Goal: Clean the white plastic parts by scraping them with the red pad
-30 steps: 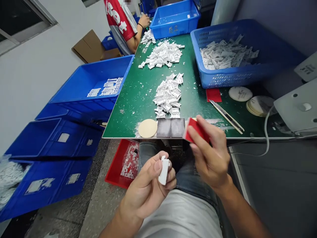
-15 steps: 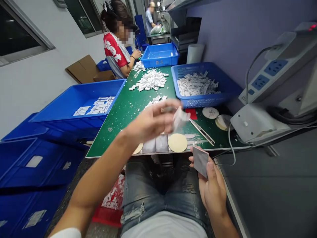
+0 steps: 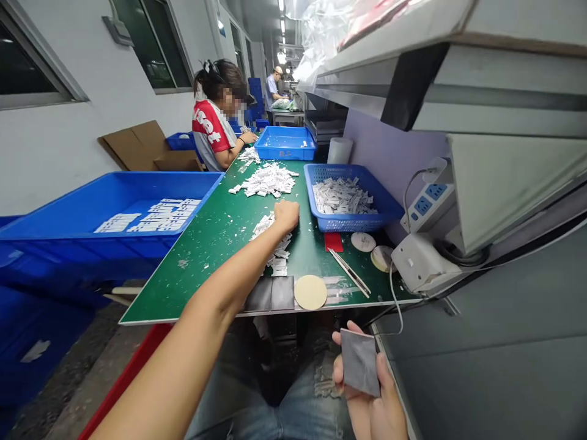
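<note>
My left hand [image 3: 287, 215] reaches far forward over the green table, its fingers curled closed beside a near pile of small white plastic pieces [image 3: 278, 261]. What those fingers hold, if anything, is hidden. Low at the right, in front of the table edge, my right hand [image 3: 373, 403] grips a flat grey square pad [image 3: 360, 362], thumb on one edge and fingers behind it. Two similar dark grey squares [image 3: 281, 293] and a round cream disc [image 3: 310, 292] lie along the table's near edge.
A blue perforated basket [image 3: 353, 222] of white pieces stands right of another white pile [image 3: 268, 179]. Tweezers [image 3: 349, 273] and a red square [image 3: 333, 242] lie nearby. At left is a big blue bin [image 3: 92, 223]. A co-worker [image 3: 215, 131] sits beyond; a power strip [image 3: 428, 201] hangs right.
My left hand has moved forward from near the table's front, where it held a blurred white piece, to the pile. My right hand keeps the grey pad, now lower. The view has tilted up.
</note>
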`<state>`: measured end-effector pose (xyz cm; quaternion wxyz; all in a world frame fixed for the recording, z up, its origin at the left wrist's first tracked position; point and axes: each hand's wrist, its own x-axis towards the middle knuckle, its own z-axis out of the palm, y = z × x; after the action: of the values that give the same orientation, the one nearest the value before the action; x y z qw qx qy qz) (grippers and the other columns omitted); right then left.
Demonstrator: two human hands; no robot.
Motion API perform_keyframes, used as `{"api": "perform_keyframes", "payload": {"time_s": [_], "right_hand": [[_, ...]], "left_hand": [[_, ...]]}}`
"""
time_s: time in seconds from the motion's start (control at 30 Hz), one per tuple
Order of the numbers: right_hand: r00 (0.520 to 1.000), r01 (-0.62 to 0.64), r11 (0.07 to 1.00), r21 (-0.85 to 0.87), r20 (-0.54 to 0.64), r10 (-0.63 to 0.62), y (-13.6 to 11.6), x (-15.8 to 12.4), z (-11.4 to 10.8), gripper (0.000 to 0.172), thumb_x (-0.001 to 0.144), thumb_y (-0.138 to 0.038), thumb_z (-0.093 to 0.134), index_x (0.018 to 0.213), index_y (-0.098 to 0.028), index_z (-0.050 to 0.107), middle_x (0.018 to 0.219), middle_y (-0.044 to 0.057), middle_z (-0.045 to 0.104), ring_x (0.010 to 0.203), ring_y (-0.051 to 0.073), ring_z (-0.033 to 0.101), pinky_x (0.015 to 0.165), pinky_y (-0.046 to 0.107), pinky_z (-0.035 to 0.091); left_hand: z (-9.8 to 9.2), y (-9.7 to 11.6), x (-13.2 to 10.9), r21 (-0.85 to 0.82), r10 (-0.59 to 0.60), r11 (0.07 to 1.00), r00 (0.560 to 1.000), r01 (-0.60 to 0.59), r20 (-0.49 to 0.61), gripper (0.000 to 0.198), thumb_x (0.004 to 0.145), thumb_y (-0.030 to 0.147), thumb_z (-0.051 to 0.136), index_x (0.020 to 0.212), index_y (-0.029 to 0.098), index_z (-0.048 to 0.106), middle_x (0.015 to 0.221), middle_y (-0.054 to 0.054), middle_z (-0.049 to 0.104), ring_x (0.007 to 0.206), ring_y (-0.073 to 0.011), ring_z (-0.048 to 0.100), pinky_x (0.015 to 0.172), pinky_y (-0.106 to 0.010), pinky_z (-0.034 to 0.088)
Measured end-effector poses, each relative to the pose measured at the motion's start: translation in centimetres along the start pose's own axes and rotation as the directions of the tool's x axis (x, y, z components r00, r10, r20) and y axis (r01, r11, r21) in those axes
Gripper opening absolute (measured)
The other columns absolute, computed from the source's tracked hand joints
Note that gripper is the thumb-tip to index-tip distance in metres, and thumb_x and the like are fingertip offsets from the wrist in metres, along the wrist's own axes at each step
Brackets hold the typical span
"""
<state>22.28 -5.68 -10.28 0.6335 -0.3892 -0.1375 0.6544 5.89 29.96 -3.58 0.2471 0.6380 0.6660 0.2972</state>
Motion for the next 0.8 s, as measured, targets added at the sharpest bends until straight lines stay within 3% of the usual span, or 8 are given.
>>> {"api": "perform_keyframes", "payload": {"time_s": [0.13,0.23,0.37,0.5,0.57,0.67,0.73,0.8], "right_hand": [[0.997,-0.016,1.0,-0.014,0.078,0.018,-0.5,0.2,0.3,0.053,0.095,-0.069,0.066,0.126,-0.028,0.078,0.12,0.015,0.08,0.073,0.021,0.065,0.061,0.035,0.055],[0.994,-0.045,0.999,0.01,0.103,0.044,-0.2,0.7,0.3,0.054,0.086,-0.062,0.082,0.13,-0.032,0.076,0.123,0.012,0.075,0.082,0.021,0.064,0.063,0.033,0.056],[0.989,-0.104,0.989,0.104,0.116,0.092,1.3,2.0,0.4,0.067,0.068,-0.047,0.1,0.127,-0.03,0.075,0.092,0.001,0.063,0.076,0.013,0.057,0.066,0.025,0.056],[0.965,-0.226,0.972,0.058,0.15,0.215,2.9,3.2,2.7,0.039,0.083,-0.055,0.089,0.102,-0.023,0.075,0.077,-0.004,0.056,0.054,0.007,0.052,0.048,0.019,0.046],[0.942,-0.276,0.96,-0.039,0.187,0.279,3.3,3.2,4.6,0.04,0.092,-0.058,0.078,0.089,-0.019,0.07,0.073,-0.004,0.06,0.041,0.004,0.046,0.038,0.017,0.037],[0.921,-0.281,0.943,-0.18,0.225,0.318,3.2,2.5,7.1,0.042,0.092,-0.056,0.078,0.114,-0.021,0.068,0.062,-0.006,0.061,0.032,0.005,0.043,0.033,0.015,0.034],[0.941,-0.203,0.944,-0.259,0.215,0.262,2.6,1.8,8.2,0.06,0.091,-0.047,0.083,0.141,-0.03,0.056,0.058,-0.009,0.062,0.034,0.006,0.046,0.036,0.014,0.039],[0.943,-0.073,0.938,-0.34,0.282,0.175,1.8,1.6,8.9,0.052,0.093,-0.043,0.083,0.139,-0.036,0.061,0.064,-0.006,0.069,0.039,0.007,0.051,0.04,0.014,0.043]], "left_hand": [[-0.7,0.7,0.3,-0.152,-0.045,0.987,0.999,0.045,0.003,0.041,0.1,0.039,0.069,0.136,0.018,0.064,0.138,-0.013,0.066,0.117,-0.0279,0.069,0.097,-0.051,0.061],[-2.4,1.0,-0.6,-0.335,-0.051,0.941,0.999,0.048,0.001,0.04,0.1,0.038,0.07,0.135,0.019,0.065,0.138,-0.012,0.066,0.117,-0.0277,0.069,0.097,-0.051,0.061],[-6.3,-0.2,-6.1,-0.632,-0.064,0.772,0.998,0.066,0.025,0.033,0.101,0.032,0.067,0.13,0.017,0.065,0.119,-0.009,0.07,0.1,-0.0212,0.071,0.084,-0.039,0.062],[-9.7,-3.7,-16.9,-0.843,-0.085,0.528,0.994,0.107,0.073,0.035,0.094,0.024,0.064,0.128,0.02,0.063,0.098,-0.003,0.066,0.082,-0.0115,0.066,0.068,-0.022,0.054],[-10.0,-5.6,-22.4,-0.905,-0.15,0.399,0.984,0.147,0.094,0.033,0.093,0.031,0.068,0.123,0.02,0.063,0.093,-0.002,0.064,0.075,-0.0096,0.063,0.065,-0.02,0.053],[-8.9,-7.3,-28.4,-0.956,-0.253,-0.073,0.922,0.284,0.294,0.042,0.078,0.026,0.092,0.111,0.02,0.067,0.083,0.002,0.064,0.07,-0.0083,0.062,0.061,-0.018,0.053],[-8.1,-7.6,-30.5,-0.905,-0.253,-0.256,0.88,0.34,0.402,0.045,0.069,0.02,0.099,0.101,0.018,0.069,0.078,0.003,0.064,0.066,-0.0074,0.061,0.058,-0.017,0.051],[-7.7,-7.5,-31.5,-0.837,-0.242,-0.369,0.827,0.405,0.507,0.048,0.064,0.019,0.103,0.099,0.016,0.071,0.077,0.003,0.066,0.065,-0.0073,0.063,0.058,-0.016,0.052]]}}
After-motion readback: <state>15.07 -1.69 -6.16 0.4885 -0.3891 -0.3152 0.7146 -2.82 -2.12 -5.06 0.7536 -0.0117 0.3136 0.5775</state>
